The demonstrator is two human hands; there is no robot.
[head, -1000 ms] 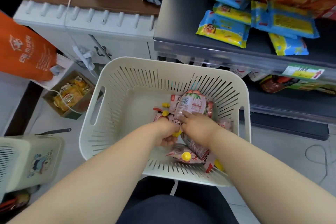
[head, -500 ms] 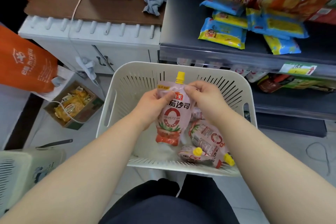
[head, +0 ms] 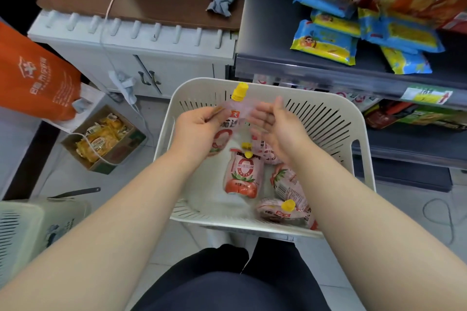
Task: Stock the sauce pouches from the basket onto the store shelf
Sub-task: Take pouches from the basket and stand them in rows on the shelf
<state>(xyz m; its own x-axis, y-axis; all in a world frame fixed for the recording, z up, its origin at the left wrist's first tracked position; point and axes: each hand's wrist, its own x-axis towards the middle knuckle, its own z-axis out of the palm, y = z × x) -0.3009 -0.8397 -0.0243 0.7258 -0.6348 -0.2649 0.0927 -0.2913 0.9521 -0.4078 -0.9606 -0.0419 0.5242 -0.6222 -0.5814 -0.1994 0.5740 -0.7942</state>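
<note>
Beside an orange bag and a carton of yellow packets on the floor at left, a person was in the pick-up step of restocking: one pouch was held up over the basket, not yet carried to the shelf.

The left hand gripped the pouch by its upper left corner, fingers curled over the edge. The pack hung upright with its yellow cap on top, level with the basket's far rim. The right hand, just right of the pouch, held nothing, its fingers straight and slightly spread and its palm turned toward the pack. Motion blur made it impossible to say whether the fingertips touched it.

Below and to the right of the hands, several more pouches lay flat on the basket floor, caps pointing various ways, so much of the job appeared to remain. At far right stood the dark shelf, its upper deck bearing blue-and-yellow snack packs.

The next move, on this view, called for the pouch to be swung right and away from the body to the shelf. It would likely need steadying by the right hand before being set down apart from the snacks. A one-corner hold on a soft, bottom-heavy pack could let it twist or slip on the way.
</note>
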